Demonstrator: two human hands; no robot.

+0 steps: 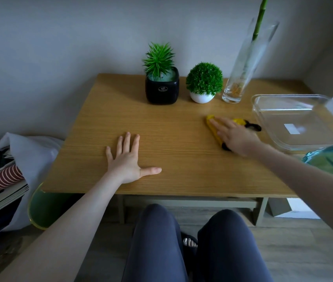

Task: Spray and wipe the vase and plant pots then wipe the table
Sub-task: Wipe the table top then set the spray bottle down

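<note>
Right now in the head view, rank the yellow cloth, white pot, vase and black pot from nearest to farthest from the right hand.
1. Yellow cloth: under the right hand, which presses on it.
2. White pot and vase: both behind the hand, pot slightly left, vase slightly right; too close to call.
3. Black pot: back of the table, farthest left.
</note>
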